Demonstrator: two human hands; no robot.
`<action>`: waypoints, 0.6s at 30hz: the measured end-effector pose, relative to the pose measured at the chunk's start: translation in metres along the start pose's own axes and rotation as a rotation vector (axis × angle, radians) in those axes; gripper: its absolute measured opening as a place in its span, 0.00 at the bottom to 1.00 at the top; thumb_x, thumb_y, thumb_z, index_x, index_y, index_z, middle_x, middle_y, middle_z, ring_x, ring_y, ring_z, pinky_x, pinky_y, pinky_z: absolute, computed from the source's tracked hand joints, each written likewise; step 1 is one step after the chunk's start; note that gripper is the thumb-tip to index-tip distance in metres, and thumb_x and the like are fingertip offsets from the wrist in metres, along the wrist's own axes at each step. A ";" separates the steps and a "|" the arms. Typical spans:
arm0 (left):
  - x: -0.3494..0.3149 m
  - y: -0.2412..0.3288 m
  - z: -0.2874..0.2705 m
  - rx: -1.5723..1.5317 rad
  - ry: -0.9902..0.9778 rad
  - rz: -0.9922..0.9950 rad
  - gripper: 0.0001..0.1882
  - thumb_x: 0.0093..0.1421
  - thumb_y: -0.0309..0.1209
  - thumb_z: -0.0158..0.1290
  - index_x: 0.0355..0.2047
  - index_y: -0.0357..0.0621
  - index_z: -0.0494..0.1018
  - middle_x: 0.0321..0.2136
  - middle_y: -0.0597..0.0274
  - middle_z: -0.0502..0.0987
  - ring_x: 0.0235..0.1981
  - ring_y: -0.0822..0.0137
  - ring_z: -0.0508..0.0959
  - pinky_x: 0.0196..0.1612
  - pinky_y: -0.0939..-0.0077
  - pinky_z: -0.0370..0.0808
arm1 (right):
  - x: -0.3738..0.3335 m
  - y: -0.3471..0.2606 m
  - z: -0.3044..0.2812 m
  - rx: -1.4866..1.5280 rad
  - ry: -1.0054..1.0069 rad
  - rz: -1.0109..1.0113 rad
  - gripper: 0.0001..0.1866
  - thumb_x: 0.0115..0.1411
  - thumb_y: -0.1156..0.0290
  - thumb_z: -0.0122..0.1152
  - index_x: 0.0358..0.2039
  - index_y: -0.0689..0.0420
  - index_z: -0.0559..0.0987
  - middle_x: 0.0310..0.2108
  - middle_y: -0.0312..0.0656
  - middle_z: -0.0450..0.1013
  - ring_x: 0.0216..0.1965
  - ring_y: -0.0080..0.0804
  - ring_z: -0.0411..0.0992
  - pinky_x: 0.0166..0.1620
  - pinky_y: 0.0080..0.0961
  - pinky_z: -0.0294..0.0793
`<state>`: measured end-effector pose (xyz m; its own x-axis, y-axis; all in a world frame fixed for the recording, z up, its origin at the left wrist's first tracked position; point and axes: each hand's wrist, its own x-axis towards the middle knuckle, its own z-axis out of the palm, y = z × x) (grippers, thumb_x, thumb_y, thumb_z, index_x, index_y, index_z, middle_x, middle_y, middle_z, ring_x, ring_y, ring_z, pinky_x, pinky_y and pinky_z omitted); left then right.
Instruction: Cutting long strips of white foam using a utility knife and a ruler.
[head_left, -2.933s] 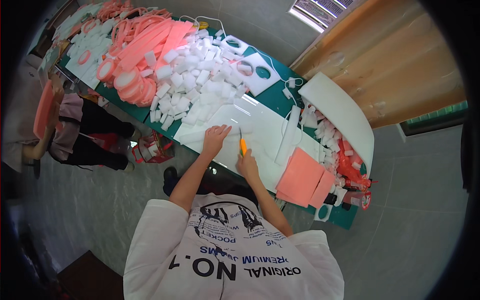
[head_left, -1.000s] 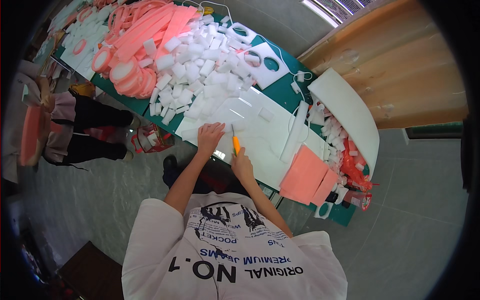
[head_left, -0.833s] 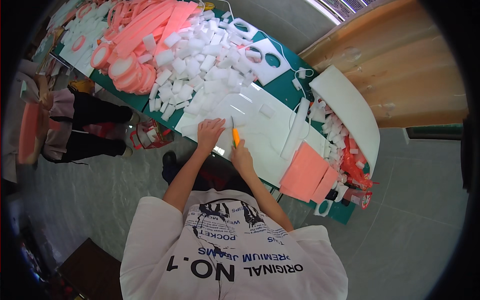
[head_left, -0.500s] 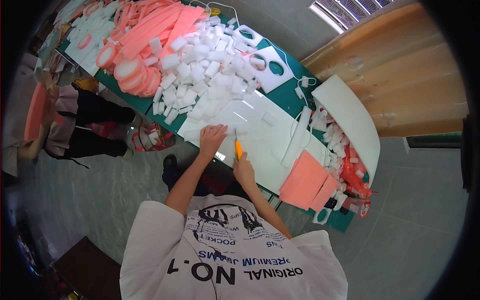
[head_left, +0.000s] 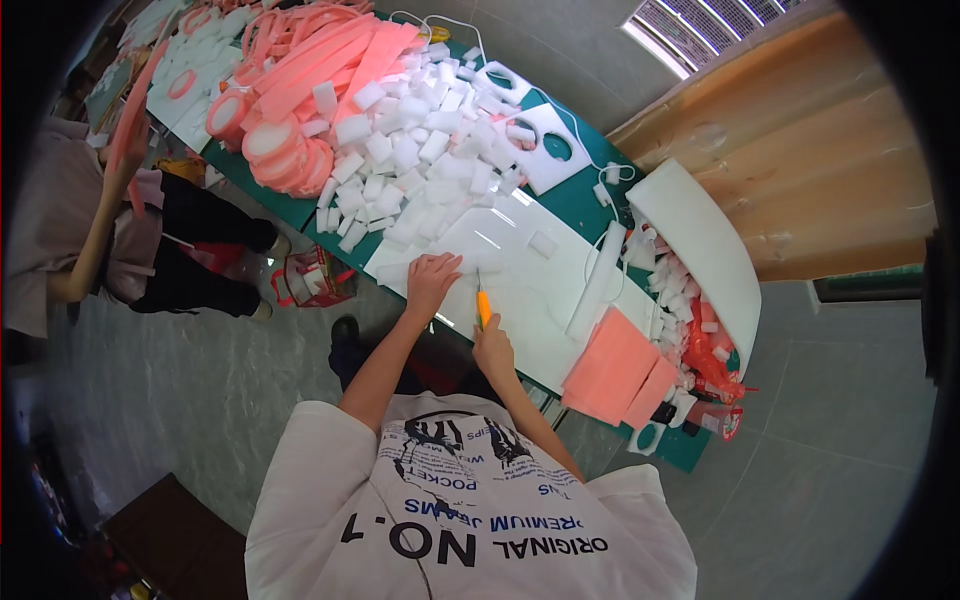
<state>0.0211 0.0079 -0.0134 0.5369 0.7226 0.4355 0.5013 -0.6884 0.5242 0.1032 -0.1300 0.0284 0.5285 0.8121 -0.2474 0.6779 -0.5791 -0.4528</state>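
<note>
My left hand (head_left: 432, 284) lies over a white foam strip (head_left: 394, 273), holding it down on the glossy white board (head_left: 530, 290). The palm side of its fingers is hidden. In my right hand (head_left: 494, 350) is an orange utility knife (head_left: 485, 306), my fingers wrapped round its handle. The blade points away from me and its tip is at the strip, just right of my left hand; whether it touches the foam I cannot tell. Farther back on the board rests a small white foam block (head_left: 542, 243).
Cut white foam blocks (head_left: 400, 160) and pink foam strips (head_left: 330, 65) are heaped at the back left. To the right lie pink foam sheets (head_left: 612, 368), a white foam roll (head_left: 597, 280) and a curved white panel (head_left: 700, 250). A co-worker (head_left: 130, 220) stands at the left near a red bag (head_left: 312, 278).
The view has shifted slightly. Both my hands and the knife keep nearly the same place on the board. The co-worker's pink strip is now raised higher, toward the far left.
</note>
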 end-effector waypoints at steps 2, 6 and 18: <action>0.002 0.000 -0.001 0.010 0.005 0.010 0.17 0.45 0.35 0.53 0.38 0.52 0.72 0.36 0.71 0.72 0.35 0.68 0.67 0.40 0.74 0.60 | -0.001 0.001 -0.001 -0.025 -0.047 0.024 0.16 0.53 0.67 0.48 0.37 0.63 0.58 0.19 0.56 0.69 0.22 0.54 0.69 0.24 0.45 0.68; 0.002 -0.001 -0.003 0.001 -0.051 0.001 0.17 0.46 0.35 0.53 0.38 0.50 0.71 0.37 0.69 0.72 0.35 0.66 0.67 0.40 0.73 0.60 | -0.008 0.008 0.003 -0.029 0.006 -0.024 0.18 0.54 0.66 0.48 0.38 0.64 0.57 0.18 0.57 0.68 0.21 0.54 0.69 0.23 0.45 0.67; 0.002 0.000 -0.007 -0.053 -0.054 -0.011 0.18 0.44 0.33 0.54 0.39 0.47 0.71 0.36 0.66 0.73 0.33 0.63 0.67 0.38 0.71 0.62 | 0.000 0.005 0.002 -0.015 -0.025 -0.032 0.19 0.54 0.65 0.46 0.40 0.65 0.57 0.20 0.58 0.68 0.22 0.54 0.69 0.24 0.45 0.67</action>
<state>0.0172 0.0103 -0.0073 0.5683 0.7248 0.3896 0.4717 -0.6749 0.5675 0.1052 -0.1326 0.0247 0.4934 0.8318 -0.2543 0.7021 -0.5534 -0.4481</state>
